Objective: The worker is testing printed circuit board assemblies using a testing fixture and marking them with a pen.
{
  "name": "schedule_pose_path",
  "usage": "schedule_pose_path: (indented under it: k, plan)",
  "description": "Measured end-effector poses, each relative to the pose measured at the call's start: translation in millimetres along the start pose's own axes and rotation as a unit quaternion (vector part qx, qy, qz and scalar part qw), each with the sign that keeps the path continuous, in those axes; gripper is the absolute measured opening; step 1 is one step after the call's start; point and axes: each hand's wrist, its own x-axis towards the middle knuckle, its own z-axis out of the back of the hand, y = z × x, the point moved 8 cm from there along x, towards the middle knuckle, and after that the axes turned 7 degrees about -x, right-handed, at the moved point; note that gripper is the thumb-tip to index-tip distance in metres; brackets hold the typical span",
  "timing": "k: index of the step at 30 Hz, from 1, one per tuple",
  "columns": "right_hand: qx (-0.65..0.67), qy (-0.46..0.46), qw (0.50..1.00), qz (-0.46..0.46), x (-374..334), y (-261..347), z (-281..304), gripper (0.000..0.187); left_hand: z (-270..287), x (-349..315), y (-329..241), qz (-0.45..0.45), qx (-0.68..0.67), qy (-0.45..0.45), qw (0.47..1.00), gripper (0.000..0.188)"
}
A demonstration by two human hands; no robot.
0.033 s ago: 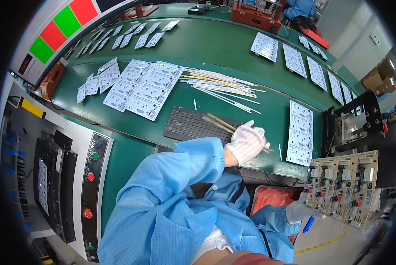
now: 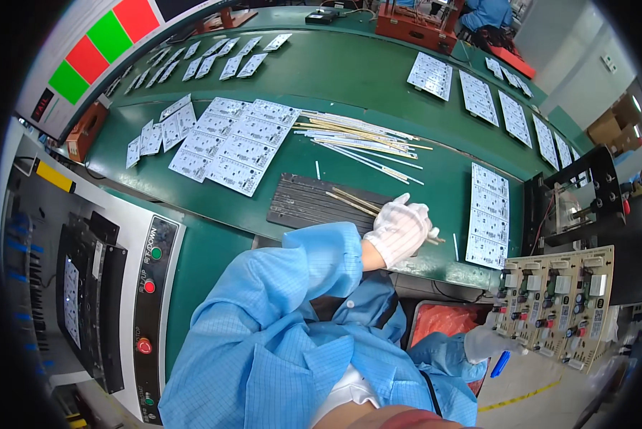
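My left hand (image 2: 398, 229), in a white striped glove, is closed on narrow tan board strips (image 2: 352, 203). Their ends stick out on both sides of the fist, above a dark grooved block (image 2: 303, 202). At the lower right my gloved right hand (image 2: 485, 344) grips the edge of a tan circuit board panel (image 2: 553, 304), tilted with its components showing. A blue pen (image 2: 500, 364) protrudes just below this hand; its hold is partly hidden. Past the block lies a loose pile of white and tan strips (image 2: 360, 136).
White board panels (image 2: 242, 146) overlap at left; another panel (image 2: 487, 214) lies at right beside a black fixture (image 2: 571, 193). More boards (image 2: 430, 75) stand along the green bench behind. A machine with a button panel (image 2: 149, 286) is at left, below a monitor (image 2: 85, 64).
The strips in my left hand have shifted slightly and their far ends look more spread apart. Both hands stay in nearly the same place.
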Motion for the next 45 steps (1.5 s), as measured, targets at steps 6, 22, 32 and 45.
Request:
schedule_pose_path:
  k: [6, 22, 32, 45]
  plan:
    - [-0.01, -0.066, 0.99, -0.128, -12, 8, -31, 0.08, 68, 28, 75, 0.055, 0.151, -0.14, 0.977, 0.021]
    - [0.114, 0.378, 0.798, -0.455, -100, -50, -169, 0.055, 92, -94, 76, 0.233, 0.003, -0.193, 0.953, 0.023]
    - [-0.353, 0.528, 0.696, 0.335, -134, 64, -211, 0.039, 190, -485, -68, 0.559, 0.206, -0.55, 0.584, 0.019]
    - [-0.226, 0.074, 0.725, 0.647, -207, 207, -174, 0.023, 167, -753, -177, 0.734, 0.508, -0.367, 0.261, 0.042]
